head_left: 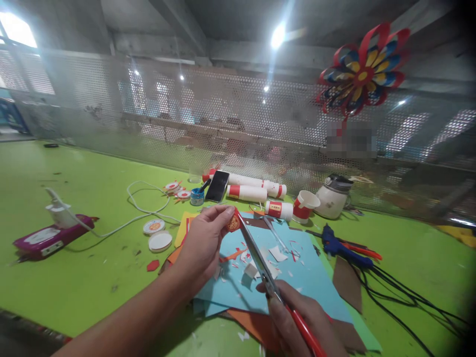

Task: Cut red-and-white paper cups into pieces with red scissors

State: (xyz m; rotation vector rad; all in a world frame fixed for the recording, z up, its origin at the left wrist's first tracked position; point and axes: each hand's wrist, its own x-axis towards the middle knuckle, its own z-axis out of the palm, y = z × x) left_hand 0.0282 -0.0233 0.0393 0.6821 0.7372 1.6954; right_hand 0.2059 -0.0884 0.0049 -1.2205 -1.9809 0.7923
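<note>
My left hand (206, 238) pinches a small red paper piece with a gold print (233, 223) between thumb and fingers. My right hand (297, 312) is wrapped round the red handles of a pair of scissors (262, 265). The scissor blades point up and away, their tips at the right edge of the red piece. Both hands are over a light blue paper sheet (305, 267), strewn with white and red paper scraps. A white paper scrap (278, 254) lies right of the blades. Part of the right hand runs off the bottom edge.
Behind the paper stand paper cups (305, 206), white tubes (247, 193), a phone (217, 186), a blue jar (197, 196) and a kettle (333, 196). At right, a blue glue gun (340, 248) trails black cords. A purple power strip (55, 238) with a white cable is left.
</note>
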